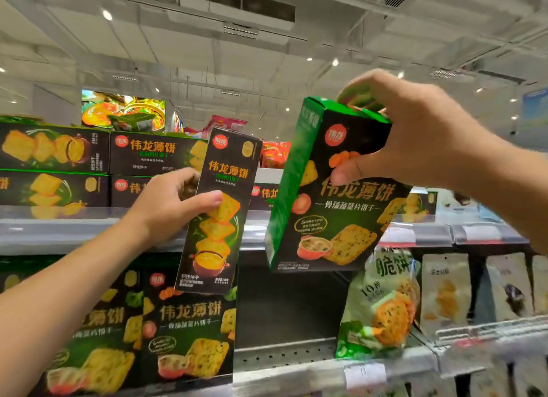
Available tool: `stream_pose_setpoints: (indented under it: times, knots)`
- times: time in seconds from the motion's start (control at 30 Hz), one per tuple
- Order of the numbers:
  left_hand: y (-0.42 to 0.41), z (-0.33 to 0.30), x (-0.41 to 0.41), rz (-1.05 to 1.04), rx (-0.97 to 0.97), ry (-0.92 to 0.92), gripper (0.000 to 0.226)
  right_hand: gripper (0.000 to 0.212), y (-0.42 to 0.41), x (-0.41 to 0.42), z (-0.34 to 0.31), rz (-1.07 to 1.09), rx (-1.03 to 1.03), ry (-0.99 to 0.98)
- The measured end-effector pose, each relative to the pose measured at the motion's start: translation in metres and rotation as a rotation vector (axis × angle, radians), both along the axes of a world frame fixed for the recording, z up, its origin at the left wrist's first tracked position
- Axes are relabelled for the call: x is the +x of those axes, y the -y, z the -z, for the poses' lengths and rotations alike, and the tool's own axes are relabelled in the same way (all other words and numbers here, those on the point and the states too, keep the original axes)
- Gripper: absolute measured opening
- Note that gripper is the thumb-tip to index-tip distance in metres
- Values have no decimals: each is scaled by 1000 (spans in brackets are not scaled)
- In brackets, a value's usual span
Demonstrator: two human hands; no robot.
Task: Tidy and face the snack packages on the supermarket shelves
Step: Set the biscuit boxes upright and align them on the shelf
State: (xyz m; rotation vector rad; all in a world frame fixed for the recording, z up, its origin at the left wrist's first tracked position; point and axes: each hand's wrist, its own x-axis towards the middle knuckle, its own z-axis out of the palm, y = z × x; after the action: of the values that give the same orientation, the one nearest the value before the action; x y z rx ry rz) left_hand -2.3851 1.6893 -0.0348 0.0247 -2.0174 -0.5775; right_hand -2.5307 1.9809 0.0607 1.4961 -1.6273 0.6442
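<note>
Left hand [166, 201] grips narrow box [218, 210] upright; right hand [415, 136] grips tilted green box [335, 195].

Hands: two, the left hand [166, 201] and the right hand [412, 136].
Boxes held: two, a narrow dark box [218, 219] and a wide green box [332, 195].
Boxes above the upper shelf rail [74, 233]: at least five.
Boxes below it: two.
Pale bags below it: at least four.

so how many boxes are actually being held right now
2: a narrow box in the left hand, and a wider green-sided box gripped by the right hand.
</note>
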Motion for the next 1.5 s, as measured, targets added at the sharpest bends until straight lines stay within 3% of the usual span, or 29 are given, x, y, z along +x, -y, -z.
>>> stream_pose_setpoints:
  times: [0.2, 0.37, 0.53, 0.87, 1.5]
  knots:
    - [-7, 12, -15, -34, -94, -81, 67, 85, 25, -10, 94, -22, 55, -115]
    - [-3, 13, -12, -5, -69, -57, 59, 77, 53, -33, 165, -8, 14, -189]
    - [-1, 17, -14, 5, -93, -99, 58, 55, 74, -51, 209, -3, 55, -209]
    - [-3, 21, -13, 85, -93, -87, 60, 54, 118, -55, 201, 80, 268, -230]
    - [-3, 20, -12, 48, -130, -94, 66, 40, 158, -71, 197, 102, 306, -82]
